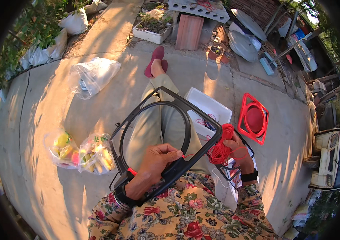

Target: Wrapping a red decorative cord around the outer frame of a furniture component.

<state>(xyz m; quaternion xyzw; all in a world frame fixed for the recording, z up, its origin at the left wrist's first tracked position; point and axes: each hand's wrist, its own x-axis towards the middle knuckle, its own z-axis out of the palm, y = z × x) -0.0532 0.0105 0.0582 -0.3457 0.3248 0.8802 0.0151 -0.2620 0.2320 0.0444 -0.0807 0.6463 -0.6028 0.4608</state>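
Note:
A black plastic frame [204,112] with a large round opening lies tilted across my lap. My left hand [156,162] rests over its near side, thumb and forefinger pinched on a red cord [190,155] at the ring's edge. The cord runs right to a tangled bundle of red cord [222,150]. That bundle is in my right hand [239,152], its fingers closed round it. A part of another dark frame [248,144] shows behind my right hand, partly hidden.
A white foam box [218,105] with cords inside stands beyond my knees. To its right lies a red frame [254,119]. Clear bags of fruit [97,154] and a plastic bag [94,76] sit at left. A vehicle [330,158] stands far right; a planter [152,34] is ahead.

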